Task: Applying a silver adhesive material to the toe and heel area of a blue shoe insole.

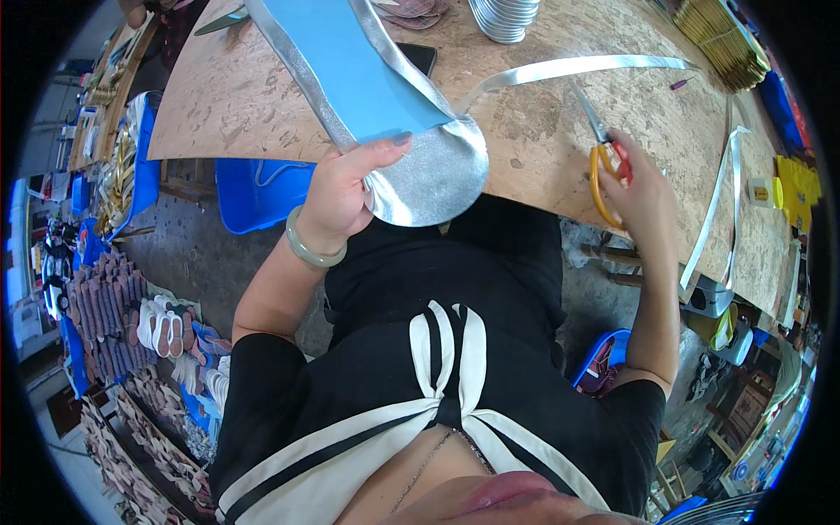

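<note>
My left hand [341, 188], with a pale bangle at the wrist, holds a long sole-shaped piece [359, 66] by its rounded end, thumb on top and fingers hidden beneath. Its middle is light blue, and silver material lies along its edges and over the rounded end. From near that end a narrow silver strip [560, 72] runs right across the table. My right hand [646, 188] grips a pair of scissors [597, 118] by orange-yellow and red handles near the table's front edge. The blades point away from me, just below the strip.
On the wooden table [534, 157] are a dark phone-like slab [416, 58], a stack of silver rings [505, 19] and a loose silver strip [713, 206]. Golden bundles [719, 39] stand far right. A blue bin [262, 194] is below left; shoe parts [105, 293] are heaped beyond.
</note>
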The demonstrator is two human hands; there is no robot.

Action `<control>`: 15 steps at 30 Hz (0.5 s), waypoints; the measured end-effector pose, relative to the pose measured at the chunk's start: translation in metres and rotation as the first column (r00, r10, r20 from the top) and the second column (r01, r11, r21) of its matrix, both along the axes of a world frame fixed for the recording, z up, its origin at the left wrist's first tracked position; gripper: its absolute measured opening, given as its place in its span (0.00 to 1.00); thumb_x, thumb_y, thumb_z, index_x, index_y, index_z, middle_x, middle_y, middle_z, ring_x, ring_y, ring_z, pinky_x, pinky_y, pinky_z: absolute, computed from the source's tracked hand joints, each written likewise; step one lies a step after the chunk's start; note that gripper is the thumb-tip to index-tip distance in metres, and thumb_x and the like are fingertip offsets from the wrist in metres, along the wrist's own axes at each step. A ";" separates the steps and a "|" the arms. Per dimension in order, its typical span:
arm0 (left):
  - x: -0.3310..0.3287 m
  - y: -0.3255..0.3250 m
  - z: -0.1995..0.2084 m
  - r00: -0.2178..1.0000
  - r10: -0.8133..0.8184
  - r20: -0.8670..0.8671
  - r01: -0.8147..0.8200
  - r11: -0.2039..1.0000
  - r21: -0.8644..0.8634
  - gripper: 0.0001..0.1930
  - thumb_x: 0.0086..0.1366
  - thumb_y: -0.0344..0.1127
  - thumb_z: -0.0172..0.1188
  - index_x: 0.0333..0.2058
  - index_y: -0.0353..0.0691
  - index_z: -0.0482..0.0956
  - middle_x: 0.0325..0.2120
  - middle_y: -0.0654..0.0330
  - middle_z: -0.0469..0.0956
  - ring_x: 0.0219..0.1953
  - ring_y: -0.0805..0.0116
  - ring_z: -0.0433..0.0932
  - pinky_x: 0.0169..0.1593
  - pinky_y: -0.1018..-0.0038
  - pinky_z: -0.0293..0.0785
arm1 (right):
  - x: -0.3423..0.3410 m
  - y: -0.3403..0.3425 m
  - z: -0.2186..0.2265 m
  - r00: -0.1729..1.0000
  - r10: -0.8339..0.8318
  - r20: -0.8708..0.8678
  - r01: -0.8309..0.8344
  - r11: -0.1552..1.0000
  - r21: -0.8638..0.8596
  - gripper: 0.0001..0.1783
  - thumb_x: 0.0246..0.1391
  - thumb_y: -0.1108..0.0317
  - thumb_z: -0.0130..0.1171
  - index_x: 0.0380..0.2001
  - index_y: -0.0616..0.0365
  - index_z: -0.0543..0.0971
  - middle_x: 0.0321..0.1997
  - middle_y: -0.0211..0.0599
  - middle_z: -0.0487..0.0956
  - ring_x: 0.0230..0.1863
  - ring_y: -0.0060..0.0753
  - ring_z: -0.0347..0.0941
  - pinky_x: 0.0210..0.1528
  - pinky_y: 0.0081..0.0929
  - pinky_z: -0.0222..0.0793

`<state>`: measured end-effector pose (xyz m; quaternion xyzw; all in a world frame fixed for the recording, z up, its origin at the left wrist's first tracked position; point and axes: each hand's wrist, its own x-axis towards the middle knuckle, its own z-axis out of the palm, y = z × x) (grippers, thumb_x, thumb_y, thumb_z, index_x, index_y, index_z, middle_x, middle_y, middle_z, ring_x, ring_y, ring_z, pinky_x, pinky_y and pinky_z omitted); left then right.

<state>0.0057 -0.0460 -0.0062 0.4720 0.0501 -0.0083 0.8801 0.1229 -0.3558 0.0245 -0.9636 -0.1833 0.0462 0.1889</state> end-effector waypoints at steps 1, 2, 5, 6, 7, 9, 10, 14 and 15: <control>-0.001 0.000 -0.001 0.998 -0.032 -0.048 0.025 0.989 -0.149 0.14 0.64 0.27 0.50 0.47 0.28 0.73 0.43 0.54 0.77 0.46 0.65 0.77 0.51 0.70 0.72 | 0.006 -0.005 0.000 0.991 -0.047 0.126 0.065 0.988 -0.143 0.22 0.49 0.58 0.63 0.47 0.53 0.76 0.39 0.41 0.78 0.36 0.41 0.77 0.39 0.30 0.71; 0.000 -0.002 0.001 0.998 -0.039 -0.048 0.031 0.988 -0.152 0.14 0.64 0.27 0.50 0.47 0.28 0.73 0.43 0.54 0.77 0.46 0.65 0.77 0.51 0.70 0.72 | 0.011 -0.011 -0.004 0.991 -0.053 0.127 0.071 0.987 -0.146 0.22 0.49 0.58 0.63 0.47 0.53 0.76 0.39 0.41 0.78 0.36 0.41 0.77 0.39 0.30 0.71; 0.004 -0.013 0.006 0.986 -0.153 -0.072 0.130 0.960 -0.248 0.15 0.65 0.28 0.49 0.48 0.29 0.72 0.44 0.53 0.77 0.47 0.64 0.76 0.52 0.69 0.72 | 0.015 -0.015 -0.013 0.805 0.180 0.565 -0.123 0.983 -0.138 0.16 0.53 0.61 0.59 0.44 0.54 0.78 0.42 0.38 0.78 0.38 0.36 0.76 0.41 0.26 0.70; 0.003 -0.016 0.003 0.990 -0.133 -0.055 0.119 0.972 -0.205 0.15 0.65 0.28 0.49 0.49 0.29 0.71 0.44 0.53 0.76 0.47 0.64 0.76 0.52 0.69 0.72 | 0.008 0.000 -0.011 0.923 0.164 0.348 -0.233 0.958 0.165 0.14 0.54 0.62 0.58 0.42 0.55 0.79 0.40 0.36 0.78 0.39 0.32 0.76 0.42 0.25 0.69; 0.003 -0.019 0.001 0.993 -0.114 -0.037 0.106 0.981 -0.161 0.16 0.65 0.28 0.49 0.49 0.29 0.71 0.45 0.53 0.76 0.47 0.64 0.76 0.52 0.68 0.72 | 0.001 0.015 -0.009 0.970 0.215 0.112 -0.243 0.847 0.472 0.12 0.55 0.63 0.57 0.40 0.56 0.80 0.38 0.34 0.78 0.39 0.29 0.75 0.42 0.23 0.68; 0.000 -0.029 0.006 0.994 -0.113 0.003 0.113 0.989 -0.099 0.16 0.64 0.27 0.49 0.50 0.29 0.70 0.45 0.53 0.76 0.48 0.64 0.76 0.53 0.68 0.72 | -0.010 0.042 -0.006 0.871 0.422 -0.251 -0.133 0.695 0.707 0.11 0.54 0.66 0.58 0.39 0.57 0.80 0.35 0.31 0.78 0.37 0.23 0.74 0.41 0.20 0.68; 0.000 -0.033 0.008 0.994 -0.104 0.045 0.106 0.994 -0.036 0.16 0.64 0.27 0.49 0.50 0.29 0.70 0.45 0.53 0.76 0.48 0.64 0.76 0.53 0.69 0.71 | -0.014 0.051 -0.008 0.872 0.418 -0.253 -0.128 0.694 0.708 0.11 0.54 0.66 0.58 0.39 0.57 0.80 0.35 0.31 0.78 0.37 0.23 0.74 0.41 0.20 0.68; 0.001 -0.043 0.007 0.995 -0.095 -0.029 0.090 0.986 -0.139 0.16 0.64 0.27 0.50 0.51 0.30 0.69 0.45 0.54 0.76 0.49 0.65 0.75 0.53 0.69 0.70 | -0.026 0.074 -0.017 0.866 0.364 -0.343 0.121 0.515 0.849 0.08 0.52 0.70 0.60 0.35 0.61 0.80 0.32 0.32 0.77 0.34 0.20 0.73 0.40 0.18 0.67; 0.001 -0.046 0.004 0.998 -0.048 -0.050 0.041 0.988 -0.146 0.17 0.65 0.27 0.50 0.52 0.31 0.69 0.46 0.54 0.75 0.49 0.65 0.75 0.53 0.70 0.70 | -0.031 0.078 -0.018 0.923 0.263 -0.281 0.109 0.523 0.845 0.07 0.51 0.71 0.61 0.33 0.61 0.79 0.30 0.32 0.77 0.32 0.21 0.73 0.39 0.18 0.67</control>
